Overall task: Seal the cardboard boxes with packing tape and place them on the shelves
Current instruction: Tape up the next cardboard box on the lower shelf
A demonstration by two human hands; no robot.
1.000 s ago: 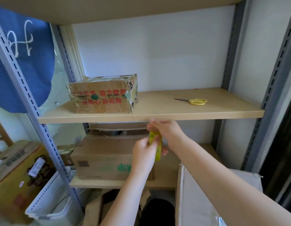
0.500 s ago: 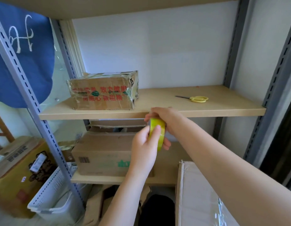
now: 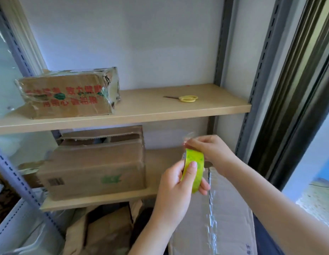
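Packing tape roll (image 3: 194, 171): yellow-green, held on edge in front of the lower shelf (image 3: 97, 201), above the large cardboard box (image 3: 228, 218) at lower right. The left hand (image 3: 176, 186) grips the roll, thumb across its outer face and fingers curled behind it. The right hand (image 3: 208, 149) pinches the clear free end of the tape (image 3: 187, 138) just above the roll.

Large cardboard box: flaps closed, with a shiny strip of clear tape running along the centre seam. It lies below both hands and partly covers the front of the lower shelf on the right.

Upper shelf (image 3: 160, 112): a taped box (image 3: 68, 94) with red and green print sits at the left end, wrapped in glossy tape. Yellow-handled scissors (image 3: 185, 98) lie flat towards the right, well apart from that box.

Lower shelf: a plain brown box (image 3: 93, 173) with a green mark and a barcode label occupies the left part. Behind it stands a further box (image 3: 103, 135) with its top flaps partly open; contents cannot be made out.

Below the shelves: crumpled brown paper or cardboard (image 3: 104, 232) and a white basket (image 3: 16, 229) at lower left. Grey perforated uprights (image 3: 257, 70) frame the unit.
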